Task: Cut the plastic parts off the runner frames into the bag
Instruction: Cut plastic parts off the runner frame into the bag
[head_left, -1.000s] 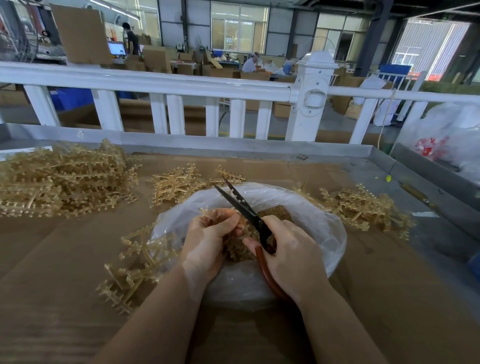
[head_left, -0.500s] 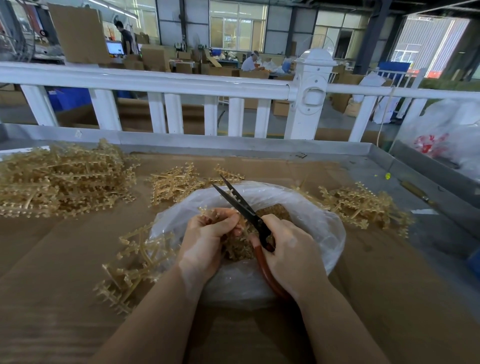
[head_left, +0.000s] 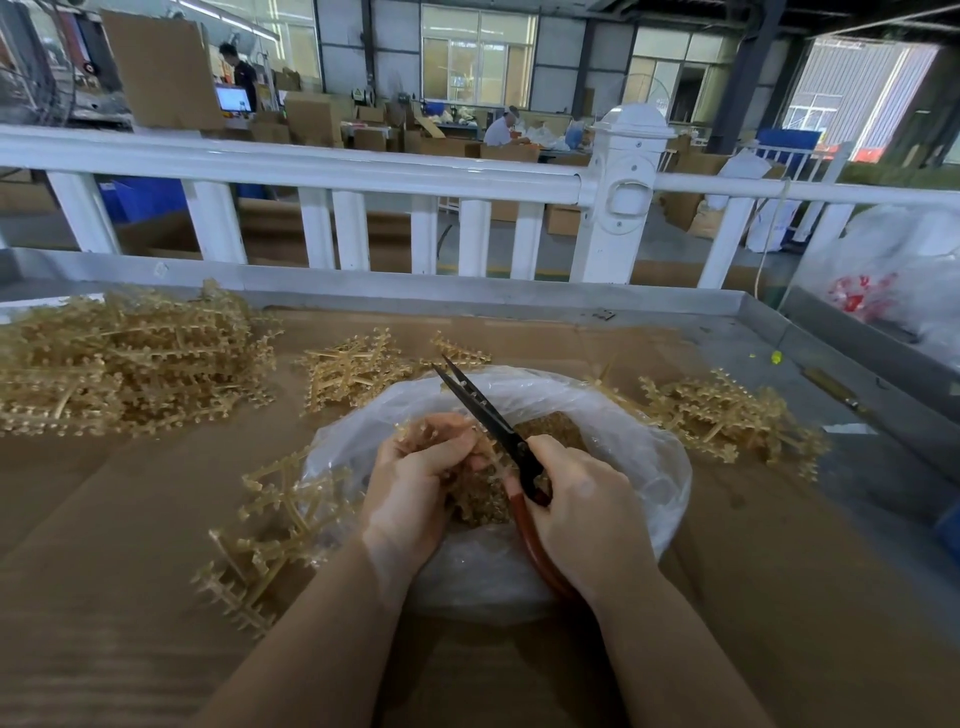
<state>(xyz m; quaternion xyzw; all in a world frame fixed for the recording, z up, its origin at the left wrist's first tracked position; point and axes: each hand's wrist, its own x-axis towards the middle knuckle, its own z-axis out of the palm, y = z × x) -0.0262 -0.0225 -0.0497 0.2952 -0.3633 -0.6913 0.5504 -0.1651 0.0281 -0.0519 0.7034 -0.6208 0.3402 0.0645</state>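
A white railing (head_left: 311, 171) backs your cardboard-covered table (head_left: 104, 519). Runner frames (head_left: 119, 358) pile far left; the bag (head_left: 649, 467) sits centre. Your left hand (head_left: 415, 488) grips a frame over it; your right hand (head_left: 582, 514) grips scissors (head_left: 488, 415), blades slightly parted.

factory floor: stacked cartons (head_left: 306, 117), white railing (head_left: 311, 169), workers.

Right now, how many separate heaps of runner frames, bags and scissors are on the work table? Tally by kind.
Heaps of runner frames: 4 (far left, centre back, right, beside the bag at left)
Clear bag of cut parts: 1
Scissors: 1
Total: 6
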